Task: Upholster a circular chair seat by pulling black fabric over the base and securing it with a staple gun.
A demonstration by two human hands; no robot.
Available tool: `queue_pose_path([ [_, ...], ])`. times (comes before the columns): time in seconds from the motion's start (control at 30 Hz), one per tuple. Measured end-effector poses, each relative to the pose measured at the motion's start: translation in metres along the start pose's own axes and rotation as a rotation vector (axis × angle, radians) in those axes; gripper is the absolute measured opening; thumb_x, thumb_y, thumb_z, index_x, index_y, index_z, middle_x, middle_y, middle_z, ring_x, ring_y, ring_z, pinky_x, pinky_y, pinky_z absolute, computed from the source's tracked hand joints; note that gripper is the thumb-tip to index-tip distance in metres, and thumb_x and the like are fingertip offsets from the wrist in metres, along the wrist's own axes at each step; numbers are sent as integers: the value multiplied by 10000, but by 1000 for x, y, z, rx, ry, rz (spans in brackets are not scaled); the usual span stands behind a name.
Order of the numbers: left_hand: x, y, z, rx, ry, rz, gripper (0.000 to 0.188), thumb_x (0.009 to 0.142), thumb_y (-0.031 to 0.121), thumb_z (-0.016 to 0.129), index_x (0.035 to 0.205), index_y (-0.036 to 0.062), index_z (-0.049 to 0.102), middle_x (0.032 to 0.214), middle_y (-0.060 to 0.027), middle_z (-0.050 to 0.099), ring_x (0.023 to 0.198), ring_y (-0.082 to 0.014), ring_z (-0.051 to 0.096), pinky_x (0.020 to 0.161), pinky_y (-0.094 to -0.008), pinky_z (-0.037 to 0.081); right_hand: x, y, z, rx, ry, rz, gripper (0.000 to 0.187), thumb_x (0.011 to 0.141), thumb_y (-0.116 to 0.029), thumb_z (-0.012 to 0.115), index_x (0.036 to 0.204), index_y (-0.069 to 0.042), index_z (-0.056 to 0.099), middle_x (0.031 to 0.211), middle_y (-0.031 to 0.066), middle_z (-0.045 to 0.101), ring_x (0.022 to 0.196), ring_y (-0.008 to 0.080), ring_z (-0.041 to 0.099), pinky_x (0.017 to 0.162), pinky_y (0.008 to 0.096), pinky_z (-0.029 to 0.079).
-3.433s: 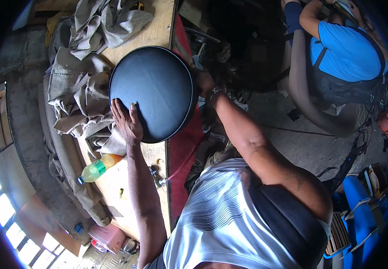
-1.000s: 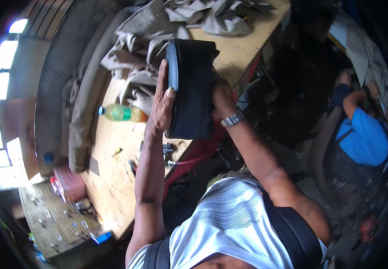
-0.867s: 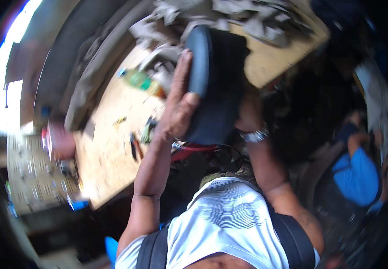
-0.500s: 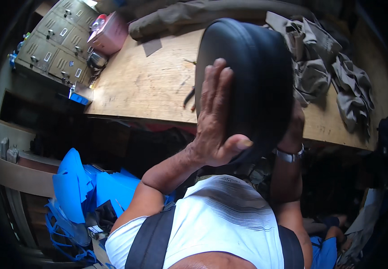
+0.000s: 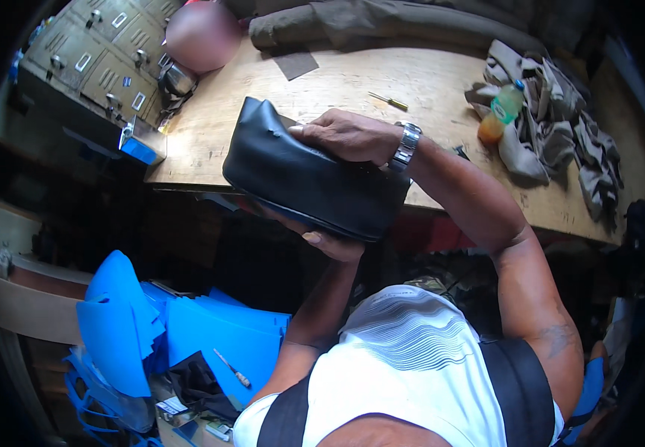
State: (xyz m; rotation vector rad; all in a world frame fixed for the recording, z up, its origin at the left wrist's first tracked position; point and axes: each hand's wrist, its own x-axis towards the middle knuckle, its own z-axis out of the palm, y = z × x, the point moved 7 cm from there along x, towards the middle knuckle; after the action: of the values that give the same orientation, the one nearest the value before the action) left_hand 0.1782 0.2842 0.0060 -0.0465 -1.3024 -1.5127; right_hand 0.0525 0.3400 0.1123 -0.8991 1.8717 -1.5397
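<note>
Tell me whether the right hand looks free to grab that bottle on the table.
Probably not: the right hand grips the black cushion together with the left hand, and the bottle stands farther right.

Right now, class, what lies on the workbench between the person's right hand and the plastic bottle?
In the head view, between the right hand and the plastic bottle lies a small yellow-handled screwdriver on otherwise bare wooden workbench.

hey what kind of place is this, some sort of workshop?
Probably an upholstery workshop. Both hands hold a black padded seat cushion over a plywood workbench with a screwdriver and heaped grey fabric; blue foam sheets lie on the floor.
</note>
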Motion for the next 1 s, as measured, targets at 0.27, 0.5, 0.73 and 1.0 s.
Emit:
queue_pose_path([
  [0.27,10,-115,-25,-43,285,92,876,1021,610,281,1601,7,21,1621,-284,145,1461,-420,301,1181,-522,296,101,-19,37,-644,-273,-25,545,1060,-514,472,1114,-43,739,867,120,743,800,157,672,768,356,514],
  [0.5,5,-181,-6,312,350,187,795,1045,514,301,1558,-58,99,1572,-304,241,1397,-425,387,1167,-521,330,162,54,20,-748,-338,16,543,1063,-480,435,1046,-21,724,873,189,719,795,275,680,787,423,508],
  [0.73,-62,-180,-48,745,-204,-45,749,1001,517,450,1438,-88,391,1439,-302,444,1320,-447,464,1127,-517,351,149,124,-5,-732,-445,-128,522,1057,-425,463,824,-9,673,744,261,642,742,433,644,708,503,492],
  [1.0,69,-90,-24,1223,-712,89,1027,709,779,720,1338,-1,495,1287,-172,558,1203,-347,523,1038,-476,388,112,179,-4,-790,-418,-215,406,1031,-447,510,918,-86,659,643,173,630,624,386,648,581,489,498],
])
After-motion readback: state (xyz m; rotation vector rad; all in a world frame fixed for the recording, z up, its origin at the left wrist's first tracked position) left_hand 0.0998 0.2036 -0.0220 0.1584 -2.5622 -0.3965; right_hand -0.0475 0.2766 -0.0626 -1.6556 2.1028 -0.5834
